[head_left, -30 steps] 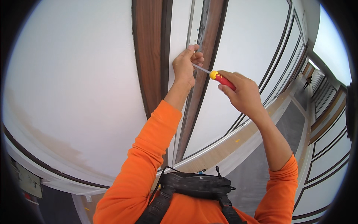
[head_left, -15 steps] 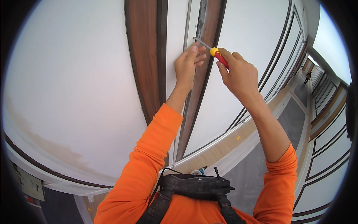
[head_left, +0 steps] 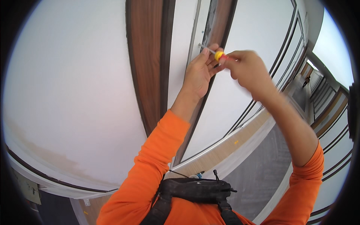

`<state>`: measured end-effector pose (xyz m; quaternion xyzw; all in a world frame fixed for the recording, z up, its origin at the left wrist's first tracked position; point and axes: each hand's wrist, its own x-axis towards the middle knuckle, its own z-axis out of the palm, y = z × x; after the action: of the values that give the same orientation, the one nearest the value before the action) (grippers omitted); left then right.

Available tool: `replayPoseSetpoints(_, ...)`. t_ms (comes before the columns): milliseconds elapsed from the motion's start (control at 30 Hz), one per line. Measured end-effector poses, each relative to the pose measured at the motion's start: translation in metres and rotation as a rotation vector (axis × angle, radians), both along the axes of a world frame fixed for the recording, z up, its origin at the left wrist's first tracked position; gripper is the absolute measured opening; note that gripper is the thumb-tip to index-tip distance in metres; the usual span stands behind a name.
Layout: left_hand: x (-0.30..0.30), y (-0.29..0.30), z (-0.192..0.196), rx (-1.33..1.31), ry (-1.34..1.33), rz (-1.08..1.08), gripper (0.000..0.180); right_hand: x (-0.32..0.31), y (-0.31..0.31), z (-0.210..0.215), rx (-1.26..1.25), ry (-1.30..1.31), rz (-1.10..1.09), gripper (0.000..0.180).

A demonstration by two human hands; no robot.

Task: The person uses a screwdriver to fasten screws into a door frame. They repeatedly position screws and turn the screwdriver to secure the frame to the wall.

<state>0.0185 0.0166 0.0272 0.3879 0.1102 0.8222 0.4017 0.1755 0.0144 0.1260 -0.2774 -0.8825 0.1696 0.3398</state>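
A long corridor stretches away on your upper right, its grey floor [head_left: 258, 161] below, while a broad white wall panel [head_left: 75, 93] fills your left side. Next to that panel stands a brown wood strip [head_left: 148, 56] with dark trim, and right of it a narrow pale strip [head_left: 202, 20]. Your black chest pack [head_left: 197, 189] sits low between your orange sleeves [head_left: 150, 152].

Both your arms reach up and forward, the left at a gentle slant, the right coming in from the side with its elbow bent. Your right hand [head_left: 249, 73] has its fingers wrapped around the handle of the screwdriver [head_left: 219, 56]; your left hand [head_left: 198, 78] is half curled beside the tool, though overlap makes it hard to tell whether those fingers pinch it.

The screwdriver slants between your hands, tip over the pale strip. It should feel light, stiff and sturdy; grip the thick red handle, as the slim metal shank [head_left: 207, 48] is probably slick.
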Motion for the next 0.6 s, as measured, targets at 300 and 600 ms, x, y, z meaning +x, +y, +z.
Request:
replayPoseSetpoints(300,0.018,0.026,0.008,0.075,-0.240,0.056,0.030,0.024,0.030,-0.016,1.380,-0.273,-0.128,0.029)
replayPoseSetpoints(600,0.019,0.022,0.015,-0.011,-0.279,0.100,0.027,0.011,0.046,-0.009,0.192,-0.030,0.099,0.036)
